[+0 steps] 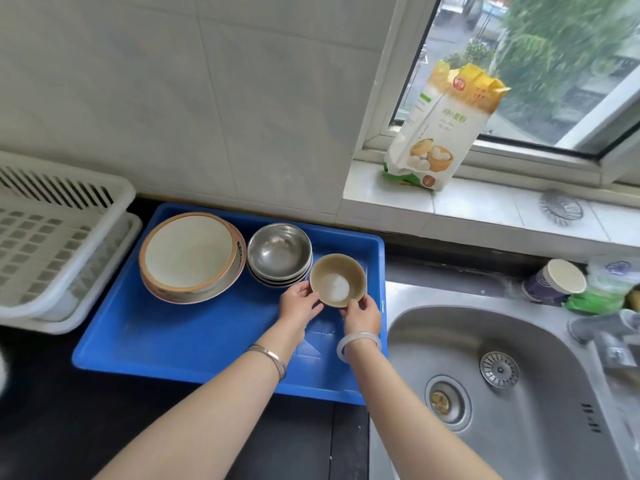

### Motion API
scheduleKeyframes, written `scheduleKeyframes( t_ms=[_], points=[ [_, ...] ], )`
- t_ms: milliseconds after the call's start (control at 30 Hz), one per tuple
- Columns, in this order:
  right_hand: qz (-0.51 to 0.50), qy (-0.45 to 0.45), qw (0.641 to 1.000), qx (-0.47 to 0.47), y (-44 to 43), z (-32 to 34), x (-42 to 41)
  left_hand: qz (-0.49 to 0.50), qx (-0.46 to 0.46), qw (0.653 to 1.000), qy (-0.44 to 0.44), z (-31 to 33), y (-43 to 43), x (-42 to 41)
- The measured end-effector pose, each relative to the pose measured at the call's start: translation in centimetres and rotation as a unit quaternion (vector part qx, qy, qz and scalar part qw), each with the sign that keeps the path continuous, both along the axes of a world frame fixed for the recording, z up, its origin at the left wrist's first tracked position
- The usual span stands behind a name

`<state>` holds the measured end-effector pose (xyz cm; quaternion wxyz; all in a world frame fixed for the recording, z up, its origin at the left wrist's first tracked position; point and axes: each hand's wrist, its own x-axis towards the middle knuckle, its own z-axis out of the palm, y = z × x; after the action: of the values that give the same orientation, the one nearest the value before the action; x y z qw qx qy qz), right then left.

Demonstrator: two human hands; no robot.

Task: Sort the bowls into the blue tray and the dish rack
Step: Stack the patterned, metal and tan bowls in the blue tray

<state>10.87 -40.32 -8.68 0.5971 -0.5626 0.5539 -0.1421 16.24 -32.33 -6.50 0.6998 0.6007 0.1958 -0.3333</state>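
I have both hands, left [300, 304] and right [362, 315], fingers curled round the small tan ceramic bowl [337, 279], steadying it inside the blue plastic tray [166, 344], beside the stacked steel bowls [280, 252].

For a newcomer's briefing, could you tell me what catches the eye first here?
The blue tray dominates the counter, where the left hand and right hand hold a small tan bowl at its right end. Stacked steel bowls and ceramic bowls sit in it; a white dish rack stands left.

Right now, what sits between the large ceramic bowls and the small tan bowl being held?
A stack of steel bowls, in the blue tray, as the head view shows.
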Motion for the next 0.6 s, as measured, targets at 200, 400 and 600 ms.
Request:
scheduleKeyframes(
  t_ms=[200,400,600],
  points=[
    [-0.017,-0.053,0.998,0.039,-0.9,-0.5,1.2,0.011,-0.019,1.000,0.013,-0.3,-1.1,0.3],
    [-0.020,-0.046,0.998,0.029,-1.3,-0.4,1.8,0.015,-0.029,0.999,0.023,-0.5,-1.8,0.7],
    [-0.026,-0.066,0.995,0.075,-1.6,-0.2,2.3,-0.002,-0.029,0.999,0.038,0.0,-1.8,1.0]
  ],
)
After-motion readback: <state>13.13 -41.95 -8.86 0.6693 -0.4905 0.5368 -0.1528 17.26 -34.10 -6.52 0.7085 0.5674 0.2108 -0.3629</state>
